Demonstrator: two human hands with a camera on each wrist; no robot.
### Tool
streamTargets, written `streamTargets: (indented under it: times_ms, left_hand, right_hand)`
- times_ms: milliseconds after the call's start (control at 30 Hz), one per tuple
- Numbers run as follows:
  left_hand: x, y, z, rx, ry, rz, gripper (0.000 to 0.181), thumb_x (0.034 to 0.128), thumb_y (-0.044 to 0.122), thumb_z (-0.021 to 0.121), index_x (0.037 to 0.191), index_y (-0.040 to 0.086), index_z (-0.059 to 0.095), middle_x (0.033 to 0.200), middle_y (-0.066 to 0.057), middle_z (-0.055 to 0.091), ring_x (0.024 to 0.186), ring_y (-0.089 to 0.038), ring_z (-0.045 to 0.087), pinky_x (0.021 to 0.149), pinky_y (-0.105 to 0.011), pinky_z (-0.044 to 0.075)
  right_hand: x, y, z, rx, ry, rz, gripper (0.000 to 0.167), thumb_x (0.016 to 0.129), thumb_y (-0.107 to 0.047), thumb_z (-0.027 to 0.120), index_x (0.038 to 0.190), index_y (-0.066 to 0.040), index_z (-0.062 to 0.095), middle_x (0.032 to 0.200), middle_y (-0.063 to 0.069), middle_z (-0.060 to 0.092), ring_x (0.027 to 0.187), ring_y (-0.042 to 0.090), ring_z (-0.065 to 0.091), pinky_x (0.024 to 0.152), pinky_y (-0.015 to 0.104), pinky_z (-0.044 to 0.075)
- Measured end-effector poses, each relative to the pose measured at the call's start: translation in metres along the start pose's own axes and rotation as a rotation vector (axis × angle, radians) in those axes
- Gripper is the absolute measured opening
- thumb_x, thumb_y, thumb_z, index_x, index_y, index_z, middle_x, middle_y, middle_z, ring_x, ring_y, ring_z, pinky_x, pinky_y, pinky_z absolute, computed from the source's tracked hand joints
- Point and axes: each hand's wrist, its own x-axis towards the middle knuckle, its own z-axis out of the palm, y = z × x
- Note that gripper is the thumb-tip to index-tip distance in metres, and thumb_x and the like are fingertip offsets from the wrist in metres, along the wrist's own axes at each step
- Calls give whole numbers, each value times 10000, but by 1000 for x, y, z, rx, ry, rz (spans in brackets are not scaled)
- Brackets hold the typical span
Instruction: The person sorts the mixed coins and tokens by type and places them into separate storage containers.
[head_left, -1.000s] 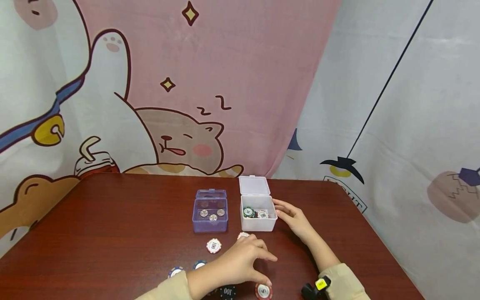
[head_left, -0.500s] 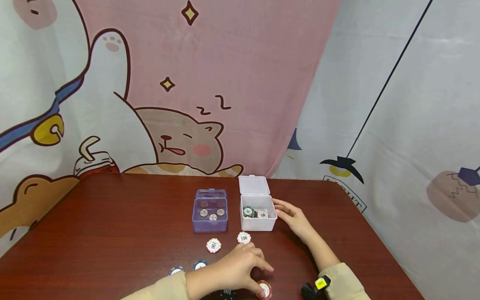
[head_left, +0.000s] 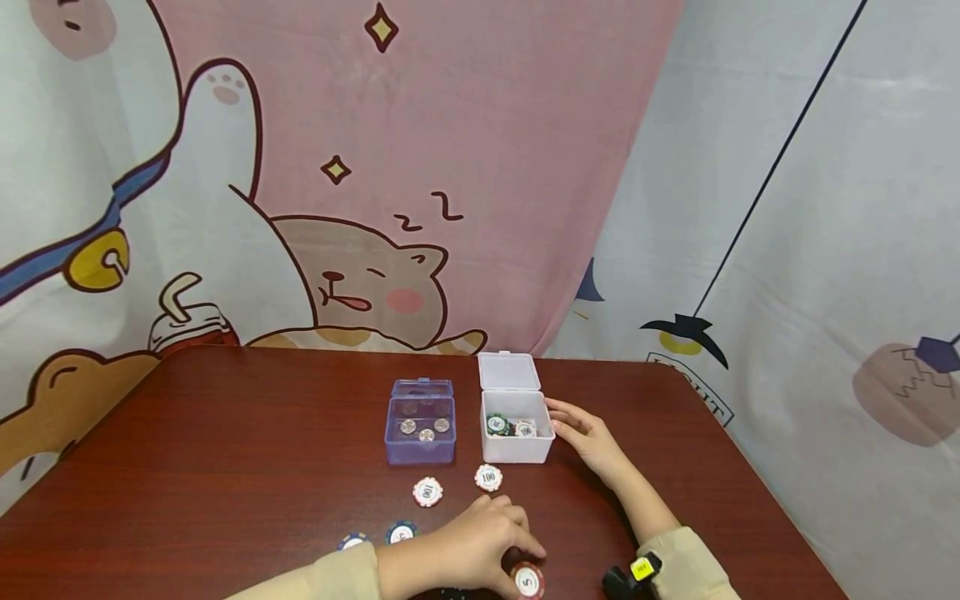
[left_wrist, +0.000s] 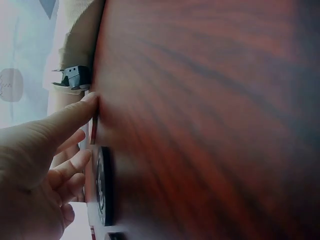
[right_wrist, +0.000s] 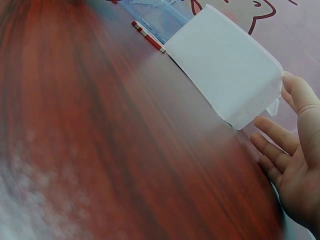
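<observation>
Left hand (head_left: pixel 480 543) neared red chip (head_left: pixel 529 582) on table (head_left: pixel 225 467) facing cartoon backdrop (head_left: pixel 495 108).

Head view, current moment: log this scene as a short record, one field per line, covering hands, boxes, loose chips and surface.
Left hand: thumb at the red chip
Right hand: fingers at the right side of the white box
White box: lid open, green-edged chip and whitish chip inside
Blue box: lid open, silver discs inside
Loose white chips: two, in front of the boxes
Surface: red-brown table
</observation>
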Motion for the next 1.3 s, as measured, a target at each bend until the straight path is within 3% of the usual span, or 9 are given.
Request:
streamTargets:
  times_ms: [400, 700, 1000, 1300]
  left_hand:
    - [1, 1, 0, 27, -20, 43, 323, 642, 399, 860, 945, 334, 767, 833, 212, 546, 796, 55, 380, 650, -155, 284]
    - [2, 1, 0, 10, -32, 51, 318, 618, 371, 874, 911, 312, 764, 808, 227, 551, 786, 62, 378, 661, -153, 288]
    - [2, 0, 2, 13, -32, 58, 292, 623, 371, 869, 883, 307, 755, 784, 238, 537, 774, 63, 372, 661, -143, 285]
    - [3, 1, 0, 38, -14, 69, 275, 638, 398, 857, 878, 310, 755, 782, 234, 542, 769, 57, 378, 649, -140, 282]
  right_hand:
    - [-1, -3, 0, -1, -3, 11, 420, 949, -85, 588, 1358, -15, 518, 1229, 232, 591, 1169, 369, 518, 883, 241, 429]
    - [-8, -30, 4, -6, -17, 5, 408, 945, -12, 561, 1337, 78, 491, 1212, 320, 560, 1152, 455, 497, 860, 227, 440]
    - [-2, -3, 0, 8, -9, -20, 409, 946, -42, 577, 1347, 14, 517, 1208, 255, 593, 1142, 378, 532, 859, 231, 444]
    - [0, -5, 0, 3, -10, -4, 414, 948, -37, 572, 1354, 16, 509, 1222, 263, 583, 1165, 408, 509, 867, 233, 440]
